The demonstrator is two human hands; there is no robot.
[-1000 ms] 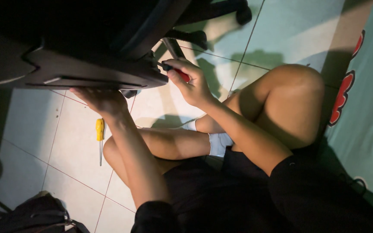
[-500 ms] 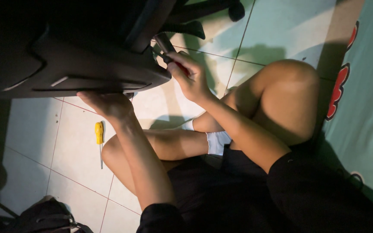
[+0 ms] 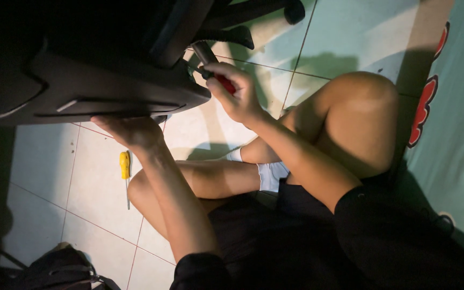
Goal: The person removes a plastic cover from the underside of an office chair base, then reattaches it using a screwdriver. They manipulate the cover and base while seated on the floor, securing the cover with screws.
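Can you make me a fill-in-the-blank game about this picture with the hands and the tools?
1. The right hand holds a screwdriver with a ____ handle.
2. A yellow screwdriver lies on the tiled ____.
3. The left hand presses up against the underside of the black ____, which lies tipped on its side.
4. The person's bare ____ is bent up beside the right arm.

Missing words: red; floor; chair; knee
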